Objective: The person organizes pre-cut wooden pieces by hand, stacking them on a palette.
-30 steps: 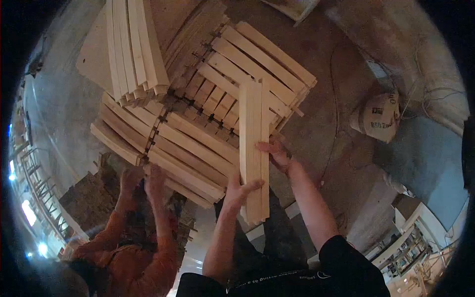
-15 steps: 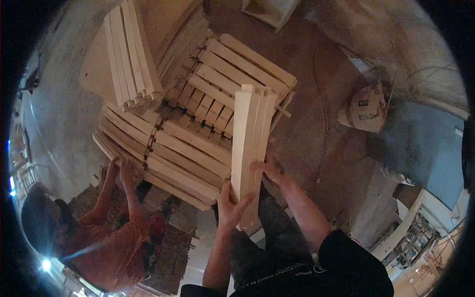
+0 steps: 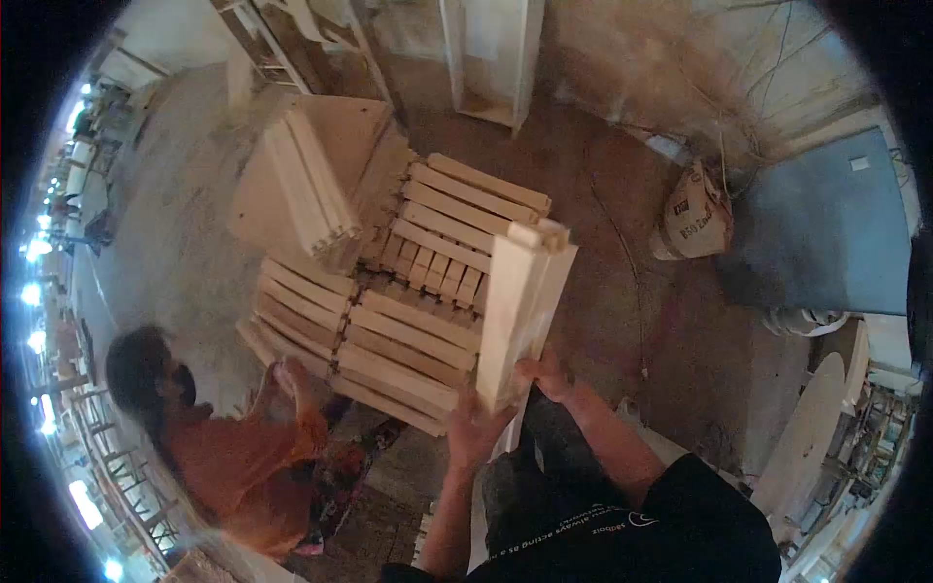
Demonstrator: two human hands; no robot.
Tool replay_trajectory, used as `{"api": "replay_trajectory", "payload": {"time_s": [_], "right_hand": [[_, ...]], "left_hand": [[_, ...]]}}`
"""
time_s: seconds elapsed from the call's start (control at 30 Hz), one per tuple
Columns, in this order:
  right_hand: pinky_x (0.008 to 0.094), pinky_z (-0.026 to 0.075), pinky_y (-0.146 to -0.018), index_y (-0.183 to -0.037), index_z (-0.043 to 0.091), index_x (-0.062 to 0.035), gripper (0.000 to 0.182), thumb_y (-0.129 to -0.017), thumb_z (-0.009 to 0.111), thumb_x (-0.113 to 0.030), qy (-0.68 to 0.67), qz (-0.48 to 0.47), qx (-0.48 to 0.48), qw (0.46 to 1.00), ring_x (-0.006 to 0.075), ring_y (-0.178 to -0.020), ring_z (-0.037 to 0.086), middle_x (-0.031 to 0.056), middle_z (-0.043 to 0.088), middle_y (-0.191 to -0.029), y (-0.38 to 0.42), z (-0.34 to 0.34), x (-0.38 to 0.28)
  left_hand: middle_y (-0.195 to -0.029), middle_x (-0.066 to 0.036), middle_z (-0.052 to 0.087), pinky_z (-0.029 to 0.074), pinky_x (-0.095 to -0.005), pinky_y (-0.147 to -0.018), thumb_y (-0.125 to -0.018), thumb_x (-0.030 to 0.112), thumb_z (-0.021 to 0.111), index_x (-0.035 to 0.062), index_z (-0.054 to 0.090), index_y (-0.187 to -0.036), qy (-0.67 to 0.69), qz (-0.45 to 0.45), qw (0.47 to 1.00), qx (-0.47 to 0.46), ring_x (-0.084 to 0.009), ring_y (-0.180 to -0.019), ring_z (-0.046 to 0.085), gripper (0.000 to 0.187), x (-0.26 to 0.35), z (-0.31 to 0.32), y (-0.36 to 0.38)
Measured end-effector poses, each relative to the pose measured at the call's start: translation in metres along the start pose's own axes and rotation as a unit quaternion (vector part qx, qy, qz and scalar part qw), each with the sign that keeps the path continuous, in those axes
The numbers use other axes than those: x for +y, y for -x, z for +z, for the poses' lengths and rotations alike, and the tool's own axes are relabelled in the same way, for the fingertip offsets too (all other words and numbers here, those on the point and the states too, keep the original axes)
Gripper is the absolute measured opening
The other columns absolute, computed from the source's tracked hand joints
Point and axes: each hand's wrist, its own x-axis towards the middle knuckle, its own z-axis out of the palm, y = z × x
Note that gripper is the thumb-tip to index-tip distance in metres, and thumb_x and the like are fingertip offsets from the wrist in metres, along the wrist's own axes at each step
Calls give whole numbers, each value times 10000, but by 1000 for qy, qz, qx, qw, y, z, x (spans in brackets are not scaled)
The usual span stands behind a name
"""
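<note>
A bundle of pale wooden slats (image 3: 513, 311) stands nearly upright in front of my body, tilted slightly to the right at its top. My left hand (image 3: 474, 428) is wrapped around the lower left side of the bundle. My right hand (image 3: 546, 375) grips its right side a little higher up. Just left of the bundle, more wooden slats (image 3: 403, 374) lie side by side in rows on a stack. Behind it, another part of the stack (image 3: 476, 194) has slats laid in crossing directions.
A co-worker in an orange top (image 3: 238, 457) sits at left, hands near the stack's edge. Another slat bundle (image 3: 309, 185) rests on a board (image 3: 364, 121) at the back. A printed sack (image 3: 695, 219) and a blue-grey panel (image 3: 826, 228) stand at right.
My view has tilted up, showing more of the room. The slat bundle stays in both my hands, its top turned further right. The co-worker's hands have drawn back from the slats.
</note>
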Motion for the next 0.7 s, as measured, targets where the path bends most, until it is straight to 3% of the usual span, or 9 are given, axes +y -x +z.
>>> {"api": "replay_trajectory", "payload": {"time_s": [0.03, 0.13, 0.17, 0.27, 0.37, 0.47, 0.6, 0.63, 0.7], "right_hand": [[358, 495, -891, -1191, 553, -32, 530, -788, 780, -291, -13, 7, 15, 1000, 201, -1018, 602, 63, 622, -1077, 11, 3, 7], [379, 490, -895, -1261, 508, -52, 581, -850, 678, -425, -79, -10, 25, 997, 229, -1004, 596, 87, 604, -1110, 56, 47, -14], [386, 488, -891, -1280, 497, -61, 595, -875, 633, -474, -108, -26, 20, 994, 238, -983, 597, 95, 602, -1110, 65, 64, -26], [411, 472, -920, -1315, 462, -67, 696, -877, 559, -600, -144, -28, -19, 989, 254, -1031, 569, 123, 578, -1147, 86, 79, -31], [445, 450, -947, -1353, 420, -82, 746, -868, 548, -634, -162, 19, 51, 985, 282, -1093, 530, 144, 536, -1188, 102, 108, -61], [486, 400, -1008, -1433, 326, -90, 820, -861, 562, -629, -134, 1, 48, 990, 315, -1211, 458, 170, 460, -1316, 93, 121, -85], [555, 339, -1024, -1463, 306, -120, 881, -812, 642, -608, -160, 14, 26, 987, 344, -1218, 426, 182, 425, -1335, 66, 111, -102], [539, 349, -1023, -1456, 311, -118, 882, -811, 631, -628, -154, 19, 26, 987, 334, -1220, 430, 173, 432, -1330, 64, 110, -108], [506, 369, -1022, -1441, 322, -114, 889, -809, 609, -669, -144, 23, 23, 989, 314, -1223, 438, 156, 447, -1321, 57, 103, -126]], "left_hand": [[-946, -129, 635, 488, -354, -806, -768, 261, 782, 5, 543, -1167, -64, 18, 997, 30, -216, -874, 602, 531, 10, 0, 14], [-941, -197, 647, 514, -392, -771, -772, 285, 771, 0, 548, -1158, -145, 22, 987, 71, -325, -838, 642, 529, 26, 4, 56], [-965, -245, 644, 527, -435, -754, -783, 315, 750, 24, 508, -1234, -182, 142, 962, 144, -425, -873, 645, 589, 19, 7, 70], [-1031, -246, 645, 527, -461, -773, -793, 354, 732, 54, 436, -1328, -204, 157, 956, 141, -438, -962, 634, 681, 28, -2, 113], [-1128, -229, 619, 528, -468, -778, -803, 355, 724, 72, 392, -1369, -290, 140, 935, 150, -429, -999, 621, 714, 30, -22, 160], [-1225, -214, 572, 525, -460, -811, -809, 347, 719, 71, 397, -1370, -267, 89, 947, 154, -416, -1088, 589, 703, 22, -37, 187], [-1311, -222, 494, 490, -483, -892, -874, 390, 673, 51, 343, -1420, 61, 95, 970, 215, -328, -1156, 555, 722, 21, -11, 182], [-1313, -168, 475, 499, -373, -855, -953, 301, 595, 65, 398, -1378, 127, 135, 949, 257, -245, -1135, 546, 525, 36, 6, 179], [-1313, -153, 463, 475, -347, -872, -966, 290, 576, 67, 405, -1372, 173, 141, 911, 347, -227, -1103, 541, 493, 35, 38, 146]]}}
